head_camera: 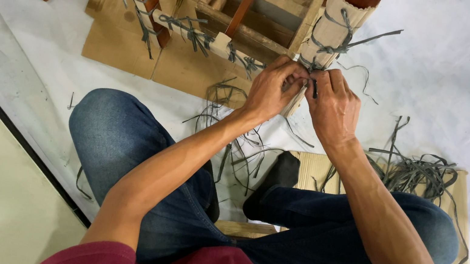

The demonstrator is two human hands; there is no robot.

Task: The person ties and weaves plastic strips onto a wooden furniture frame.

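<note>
Both hands tying grey strapping at a cardboard-wrapped furniture leg

Left hand (pixel 270 89) pinches the grey strap (pixel 327 44) against the wrapped leg (pixel 330 32); right hand (pixel 332 106) grips its dark end; a slack pull could let the cardboard slide; loose strap offcuts (pixel 416 173) clutter the floor beside the right knee.

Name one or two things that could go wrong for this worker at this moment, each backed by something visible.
The left hand and right hand pinch a grey strap at the cardboard-wrapped leg; if it slips, the binding may loosen. Loose strap offcuts lie beside the right knee and between the legs, so they might snag a foot when the person rises.
</note>
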